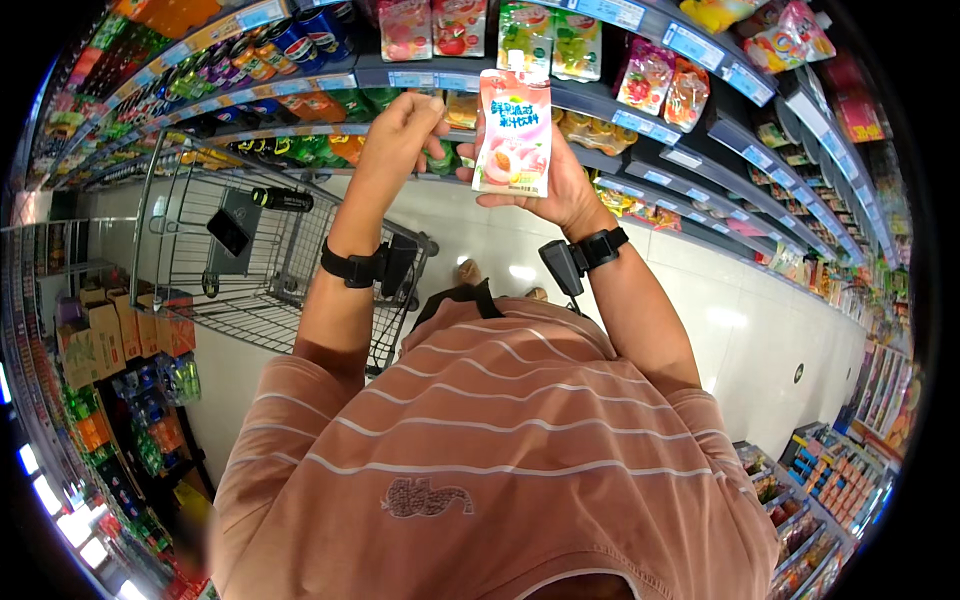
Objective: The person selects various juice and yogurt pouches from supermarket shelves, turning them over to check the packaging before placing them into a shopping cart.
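A pink and white spouted drink pouch (514, 135) with peaches pictured on its front stands upright in my right hand (574, 176), its white cap at the top. The fingers of that hand reach behind the pouch and show at its left edge. To the left of the pouch my left hand (405, 135) is raised with its fingers curled; whether anything is between them I cannot tell. Just beyond the hands, similar fruit pouches (459, 28) hang or stand in a row along the shelf (375, 77). Both wrists wear black straps with small dark devices.
A metal shopping cart (255, 300) stands at the left, with a black bottle (282, 199) and a phone (229, 232) in its upper part. Shelves with soda cans (296, 45) curve along the far side. Cardboard boxes (105, 337) and bottle packs stand at far left; more product racks (832, 476) are at lower right.
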`<state>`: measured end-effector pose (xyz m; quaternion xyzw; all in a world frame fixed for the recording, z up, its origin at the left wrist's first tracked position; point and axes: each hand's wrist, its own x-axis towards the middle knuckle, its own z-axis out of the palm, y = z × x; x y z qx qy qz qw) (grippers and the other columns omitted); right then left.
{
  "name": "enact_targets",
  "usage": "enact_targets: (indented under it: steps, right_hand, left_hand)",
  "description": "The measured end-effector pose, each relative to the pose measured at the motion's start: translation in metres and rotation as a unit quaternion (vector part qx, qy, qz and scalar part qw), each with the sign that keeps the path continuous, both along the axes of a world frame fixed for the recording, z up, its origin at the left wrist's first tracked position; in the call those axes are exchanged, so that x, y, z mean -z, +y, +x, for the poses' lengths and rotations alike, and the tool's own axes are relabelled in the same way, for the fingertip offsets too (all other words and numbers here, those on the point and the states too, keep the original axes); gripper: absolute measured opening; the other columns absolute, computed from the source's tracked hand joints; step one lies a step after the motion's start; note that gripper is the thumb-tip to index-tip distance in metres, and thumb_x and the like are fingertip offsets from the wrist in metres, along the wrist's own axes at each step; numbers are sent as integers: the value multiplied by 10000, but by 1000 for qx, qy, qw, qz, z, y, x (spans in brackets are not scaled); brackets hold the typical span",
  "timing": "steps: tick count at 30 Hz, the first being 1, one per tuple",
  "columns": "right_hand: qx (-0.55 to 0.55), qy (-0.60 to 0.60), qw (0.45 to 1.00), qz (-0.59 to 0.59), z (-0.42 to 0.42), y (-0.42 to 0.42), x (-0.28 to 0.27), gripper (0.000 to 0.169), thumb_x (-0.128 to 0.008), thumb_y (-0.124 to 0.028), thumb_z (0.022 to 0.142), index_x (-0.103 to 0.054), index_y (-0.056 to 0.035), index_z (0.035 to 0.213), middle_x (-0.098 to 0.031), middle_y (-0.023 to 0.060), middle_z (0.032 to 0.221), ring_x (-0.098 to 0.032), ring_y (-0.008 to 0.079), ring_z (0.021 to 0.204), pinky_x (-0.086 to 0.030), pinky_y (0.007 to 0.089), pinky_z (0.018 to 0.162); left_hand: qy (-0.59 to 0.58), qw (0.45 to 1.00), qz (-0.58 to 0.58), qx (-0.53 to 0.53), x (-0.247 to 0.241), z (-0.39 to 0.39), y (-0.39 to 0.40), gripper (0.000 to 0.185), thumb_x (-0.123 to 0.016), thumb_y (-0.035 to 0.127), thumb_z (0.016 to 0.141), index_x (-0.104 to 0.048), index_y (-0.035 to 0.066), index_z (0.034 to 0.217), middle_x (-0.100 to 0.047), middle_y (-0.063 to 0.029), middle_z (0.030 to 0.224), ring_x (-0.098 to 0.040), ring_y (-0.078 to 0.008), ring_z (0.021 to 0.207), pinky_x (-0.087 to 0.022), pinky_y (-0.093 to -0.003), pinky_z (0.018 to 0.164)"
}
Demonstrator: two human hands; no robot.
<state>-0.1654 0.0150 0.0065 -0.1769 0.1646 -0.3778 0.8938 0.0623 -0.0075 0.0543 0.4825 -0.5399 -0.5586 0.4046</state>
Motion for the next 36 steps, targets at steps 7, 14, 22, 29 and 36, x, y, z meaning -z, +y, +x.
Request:
enact_targets:
  steps: [7, 14, 22, 29, 36]
  right_hand:
    - [24, 26, 999, 6, -6, 1, -3, 716, -317, -657, 993, -488, -113, 1426, -610, 160, 1332, -642, 359, 1155, -562, 574, 884]
    - [44, 37, 998, 11, -6, 5, -5, 704, -359, -654, 985, -498, -115, 1415, -622, 159, 1316, -663, 333, 1118, -557, 596, 879]
    - [34, 43, 998, -8, -2, 0, -3, 699, -344, -634, 999, -476, -92, 1422, -621, 166, 1310, -657, 351, 1127, -574, 578, 865]
    - [42, 72, 996, 12, 8, 0, -5, 672, -342, -619, 1010, -466, -112, 1433, -628, 139, 1305, -658, 325, 1129, -559, 587, 884]
    - [24, 150, 988, -20, 28, -14, -15, 648, -377, -632, 1000, -507, -123, 1380, -673, 96, 1189, -697, 253, 991, -595, 530, 805]
  left_hand:
    - [6, 999, 7, 38, 12, -19, -1, 332, -596, 368, 995, -616, 40, 1041, -647, -29, 876, -589, -63, 637, -408, -199, 481]
    - [-7, 998, 6, 55, 11, -28, 3, 333, -634, 373, 972, -616, 42, 1009, -637, -22, 857, -578, -60, 632, -386, -196, 478]
    - [-9, 999, 6, 53, 16, -28, 0, 320, -678, 321, 939, -601, 18, 1003, -646, -26, 797, -572, -65, 590, -402, -213, 479]
    - [14, 999, 9, 28, 50, -20, -5, 243, -657, 230, 956, -575, 2, 966, -613, -23, 774, -575, -88, 625, -479, -253, 569]
    - [49, 997, 56, 29, 26, 2, -1, 525, -640, 383, 966, -563, -59, 1237, -644, -105, 1160, -592, -143, 1042, -459, -305, 905]
